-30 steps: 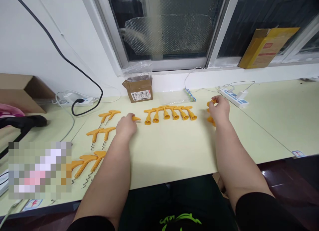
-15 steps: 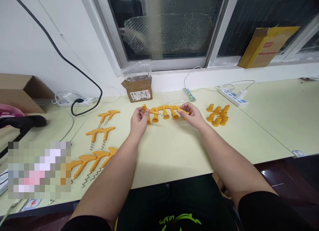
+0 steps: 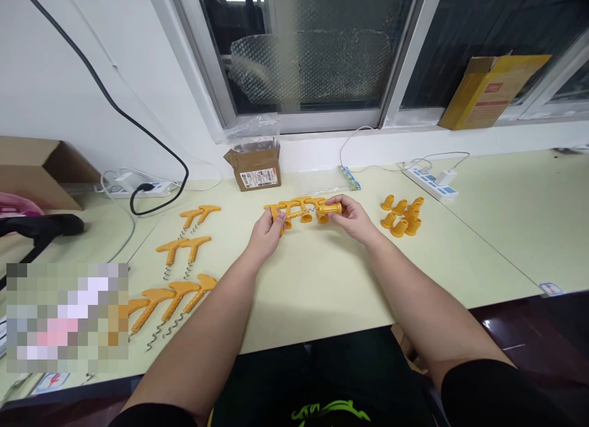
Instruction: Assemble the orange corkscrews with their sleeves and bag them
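Note:
My left hand (image 3: 267, 234) is closed around the T-shaped handle of a yellow corkscrew (image 3: 294, 215), whose metal spiral points right. In my right hand (image 3: 350, 218) is a ribbed yellow bell-shaped sleeve (image 3: 329, 209), lying sideways. The spiral's tip is close to the sleeve's left end; whether it has entered cannot be made out. Just behind my hands stands a row of yellow corkscrews with sleeves fitted (image 3: 301, 203), partly hidden. Loose yellow sleeves (image 3: 399, 228) stand on the table to the right. More corkscrews without sleeves (image 3: 177, 295) lie in rows at the left.
A small open cardboard box (image 3: 256, 166) and a clear plastic bag (image 3: 322, 180) are by the wall. Power strips stand at the right (image 3: 430, 180) and left (image 3: 154, 184). A black cable (image 3: 115, 105) hangs at the left. A larger carton (image 3: 41, 169) sits at the far left.
Both hands have moved closer together. The sleeve in my right hand now shows clearly, brought left toward the corkscrew's spiral. My left hand has shifted slightly right and down.

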`<action>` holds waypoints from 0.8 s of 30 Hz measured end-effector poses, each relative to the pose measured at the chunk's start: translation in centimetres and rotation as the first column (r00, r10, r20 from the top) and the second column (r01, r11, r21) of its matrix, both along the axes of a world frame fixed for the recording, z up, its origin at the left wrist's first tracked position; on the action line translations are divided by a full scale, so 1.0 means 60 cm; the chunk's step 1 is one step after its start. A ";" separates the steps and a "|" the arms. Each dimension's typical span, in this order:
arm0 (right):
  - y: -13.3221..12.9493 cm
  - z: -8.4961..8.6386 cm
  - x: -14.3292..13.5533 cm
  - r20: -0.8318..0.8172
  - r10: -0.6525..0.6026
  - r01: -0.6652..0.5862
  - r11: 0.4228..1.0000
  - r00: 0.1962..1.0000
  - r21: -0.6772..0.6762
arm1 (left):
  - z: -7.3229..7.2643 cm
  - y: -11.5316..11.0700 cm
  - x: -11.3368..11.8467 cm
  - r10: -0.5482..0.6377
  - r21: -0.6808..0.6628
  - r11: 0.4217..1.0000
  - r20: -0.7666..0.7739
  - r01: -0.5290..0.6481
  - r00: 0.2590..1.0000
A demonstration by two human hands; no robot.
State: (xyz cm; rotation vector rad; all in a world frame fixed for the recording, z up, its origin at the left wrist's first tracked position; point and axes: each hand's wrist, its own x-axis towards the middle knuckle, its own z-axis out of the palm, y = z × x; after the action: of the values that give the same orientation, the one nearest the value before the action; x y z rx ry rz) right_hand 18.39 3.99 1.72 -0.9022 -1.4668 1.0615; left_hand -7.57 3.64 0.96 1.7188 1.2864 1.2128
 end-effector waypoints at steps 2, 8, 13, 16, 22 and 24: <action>-0.001 0.001 0.001 0.009 0.015 -0.015 1.000 1.000 -0.006 | 0.000 0.000 0.000 -0.003 -0.009 1.000 0.007 0.003 1.000; 0.001 0.001 0.010 0.010 0.041 -0.041 0.999 0.999 -0.019 | 0.001 0.001 0.001 0.010 -0.028 1.000 0.022 -0.010 1.000; 0.000 -0.008 0.000 0.025 0.118 -0.118 0.993 0.993 0.014 | -0.002 -0.004 0.007 -0.095 -0.011 0.995 0.008 0.095 0.995; -0.002 -0.014 -0.008 0.060 0.153 -0.156 0.987 0.986 0.037 | -0.005 -0.008 0.015 -0.195 -0.023 0.980 0.053 0.196 0.979; -0.006 -0.015 -0.014 0.040 0.198 -0.197 0.980 0.979 -0.021 | -0.005 -0.013 0.027 -0.289 -0.061 0.949 0.215 0.308 0.933; -0.008 -0.010 -0.014 0.013 0.209 -0.207 0.975 0.978 -0.087 | -0.005 -0.014 0.027 -0.316 -0.030 0.944 0.221 0.330 0.923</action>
State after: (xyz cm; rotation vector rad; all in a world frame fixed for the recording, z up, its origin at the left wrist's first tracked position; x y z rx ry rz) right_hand 17.55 3.53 1.12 -0.8345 -1.5697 1.2796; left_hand -5.94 2.78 0.66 1.6246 0.8647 1.1105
